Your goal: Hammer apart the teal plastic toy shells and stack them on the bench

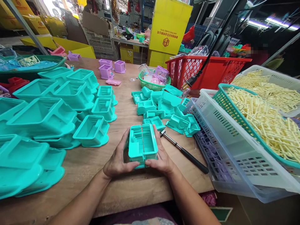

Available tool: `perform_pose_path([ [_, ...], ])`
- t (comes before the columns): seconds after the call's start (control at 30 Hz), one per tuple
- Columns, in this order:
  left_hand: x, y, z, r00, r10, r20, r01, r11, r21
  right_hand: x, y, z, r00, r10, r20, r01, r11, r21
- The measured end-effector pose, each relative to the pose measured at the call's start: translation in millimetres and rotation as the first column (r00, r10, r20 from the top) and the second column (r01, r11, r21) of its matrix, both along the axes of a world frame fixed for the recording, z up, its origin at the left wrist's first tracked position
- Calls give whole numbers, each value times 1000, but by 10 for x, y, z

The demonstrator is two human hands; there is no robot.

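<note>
Dark green basket (pixel 58 62): far left at the back, full of crinkly blue plastic
Teal stacks (pixel 63 118): boxy trough-shaped pieces with flat flanges, big ones piled up and smaller ones just beside them, taking up loads of the wooden table (pixel 125 189)
Purple pieces (pixel 106 71): little bunch near the back edge, mostly upright
Left hand (pixel 119 159): wrapped round the left side of the teal box, thumb on the near face
Teal box (pixel 136 149): front and center near the table edge, pinched between both palms, open top up, two halves with a thin seam down the middle
Right hand (pixel 161 156): mirrors the other one, gripping the right side, thumb just beside the seam
Loose teal parts (pixel 168 101): messy heap just past the box, tipped every which way
Hammer (pixel 181 148): lying right of the right hand, black grip pointing toward the near side
Red crate (pixel 211 75): behind the heap, piled with packaged stuff
White bin (pixel 222 125): right side, green mesh basket (pixel 231 109) leaning in it, stuffed with pale yellow sticks (pixel 262 115)
</note>
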State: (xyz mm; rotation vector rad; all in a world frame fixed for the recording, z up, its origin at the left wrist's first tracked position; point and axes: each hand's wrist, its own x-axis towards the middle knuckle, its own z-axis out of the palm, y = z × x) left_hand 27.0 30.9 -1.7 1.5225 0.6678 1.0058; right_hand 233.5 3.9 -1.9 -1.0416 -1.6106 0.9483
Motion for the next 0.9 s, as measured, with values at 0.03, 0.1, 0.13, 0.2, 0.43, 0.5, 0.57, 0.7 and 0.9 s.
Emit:
perform_pose_path([
  [0.03,5,-6,8,1000,8,5,-8,1000,-2,10,5,7,1000,17,15,-17,1000,17],
  [0.1,24,-20,35,1000,7,26,-7,1000,-21,30,12,14,998,36,45,-38,998,42],
  [0.13,37,-27,50,999,0,37,2,999,-37,39,14,16,997,38,62,-41,998,46],
  [0.2,64,-38,74,998,-19,55,23,997,-77,52,15,16,995,45,91,-50,998,44],
  [0.43,94,-34,19,994,-37,102,53,985,-161,58,22,24,994,69,86,-73,997,38],
  [0.5,87,-31,-9,996,-23,89,38,984,-173,60,25,28,995,78,63,-80,996,37],
  [0.57,79,-28,-28,997,-17,78,33,980,-197,63,26,33,995,84,56,-86,996,29],
  [0.7,72,-28,-20,994,-35,103,58,973,-225,70,17,44,993,89,78,-90,996,19],
  [0.9,84,-31,31,989,-61,137,94,964,-250,94,9,34,987,107,120,-111,993,26],
])
